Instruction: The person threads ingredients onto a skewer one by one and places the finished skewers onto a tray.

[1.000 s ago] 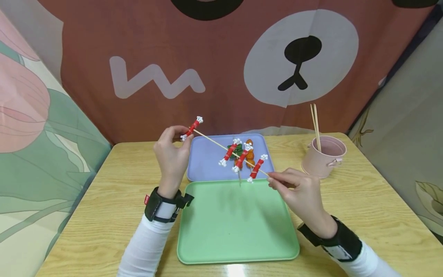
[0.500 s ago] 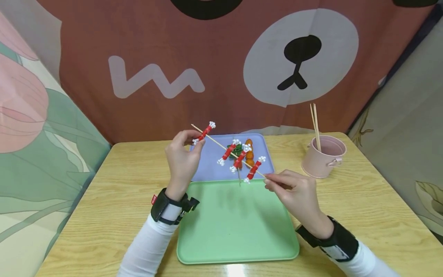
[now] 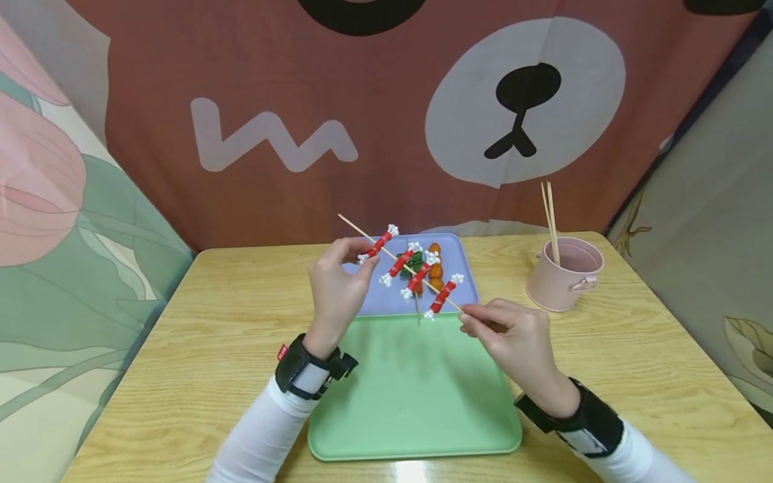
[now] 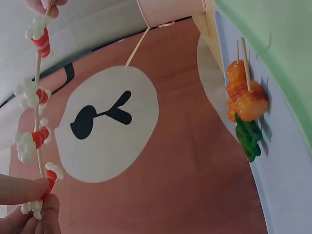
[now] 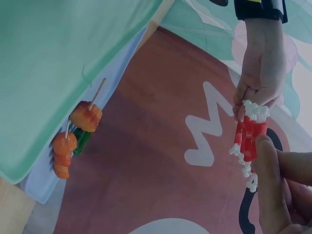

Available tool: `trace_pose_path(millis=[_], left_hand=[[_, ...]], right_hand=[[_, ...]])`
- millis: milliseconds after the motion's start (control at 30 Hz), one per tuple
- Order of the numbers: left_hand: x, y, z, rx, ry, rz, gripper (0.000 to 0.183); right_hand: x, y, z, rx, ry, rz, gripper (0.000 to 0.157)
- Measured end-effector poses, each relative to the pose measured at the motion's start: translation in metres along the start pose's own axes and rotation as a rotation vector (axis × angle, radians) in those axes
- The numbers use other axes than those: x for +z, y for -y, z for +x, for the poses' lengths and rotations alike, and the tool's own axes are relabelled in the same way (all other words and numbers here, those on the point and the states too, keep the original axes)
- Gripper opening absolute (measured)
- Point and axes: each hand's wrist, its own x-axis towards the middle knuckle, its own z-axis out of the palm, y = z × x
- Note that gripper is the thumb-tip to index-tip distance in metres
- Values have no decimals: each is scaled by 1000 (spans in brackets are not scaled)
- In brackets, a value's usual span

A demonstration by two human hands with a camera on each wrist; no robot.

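Level over the back tray, a thin wooden skewer (image 3: 355, 227) runs through several red rolls with knobbly white ends. My left hand (image 3: 339, 285) pinches the leftmost roll (image 3: 379, 245) between thumb and fingers; the skewer's bare tip sticks out beyond it. At the other end, my right hand (image 3: 516, 342) pinches the stick just past the last roll (image 3: 443, 296). The left wrist view shows the left thumb and fingers (image 4: 29, 190) around the lowest roll. From the right wrist, the rolls (image 5: 253, 139) line up behind one another, partly hidden by the right fingers.
A green tray (image 3: 417, 396) lies in front, touching a blue-violet tray (image 3: 455, 249) behind it. On the blue tray are skewered orange balls (image 3: 436, 271) and a chunk with a green piece (image 4: 248, 139). A pink bucket (image 3: 561, 282) holding sticks (image 3: 552, 225) stands at the back right.
My left hand has slid the end roll rightward and down along the skewer, from its tip towards the other rolls, exposing the tip. My right hand has shifted slightly left, still pinching the stick.
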Motion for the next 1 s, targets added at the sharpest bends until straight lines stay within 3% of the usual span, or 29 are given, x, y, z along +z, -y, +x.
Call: trace_pose_path(millis=[367, 700, 833, 1000], left_hand=[[1, -5, -2, 5, 6, -6, 13], [2, -3, -3, -19, 34, 16, 14], [5, -1, -2, -29, 47, 15, 14], [8, 3, 1, -25, 59, -6, 15]], right_hand=[[0, 0, 0, 7, 7, -2, 15], [4, 4, -1, 50, 65, -85, 13], [5, 10, 3, 120, 145, -180, 9], [7, 20, 14, 280, 350, -260, 7]])
